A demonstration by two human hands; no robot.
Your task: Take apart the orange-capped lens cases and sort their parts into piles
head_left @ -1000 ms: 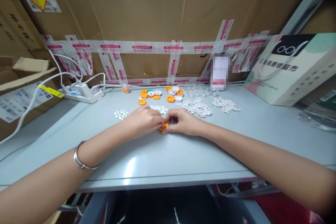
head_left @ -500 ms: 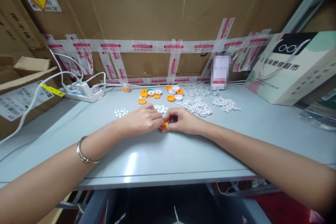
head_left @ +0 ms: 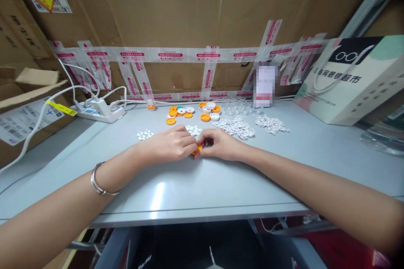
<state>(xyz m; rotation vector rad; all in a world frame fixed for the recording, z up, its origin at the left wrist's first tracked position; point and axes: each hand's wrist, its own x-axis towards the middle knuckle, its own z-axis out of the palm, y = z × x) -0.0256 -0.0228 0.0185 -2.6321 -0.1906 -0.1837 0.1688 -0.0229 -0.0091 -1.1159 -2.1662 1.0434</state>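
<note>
Between my two hands, just above the table [head_left: 252,185], is a small round orange plastic piece [head_left: 198,149]. My right hand [head_left: 217,145] pinches its right side between thumb and fingers. The fingers of my left hand [head_left: 176,145] are bent over its left side and hide much of it. Right behind my hands lies a pile of small white pieces [head_left: 193,130]. Left of it sit several small white pegged parts [head_left: 145,135]. Farther back are orange and white round caps [head_left: 171,121] and more orange and white rings [head_left: 205,117].
Heaps of white plastic links [head_left: 236,127] and clear plastic cups [head_left: 235,106] lie back right. A capped clear piece [head_left: 150,105] stands near a power strip [head_left: 104,114]. An open carton [head_left: 28,113] is left, a paper bag [head_left: 350,84] right; cardboard [head_left: 176,8] walls the back.
Both hands stay in nearly the same place on the orange piece. The left fingers shift very slightly; the view tilts a little.
</note>
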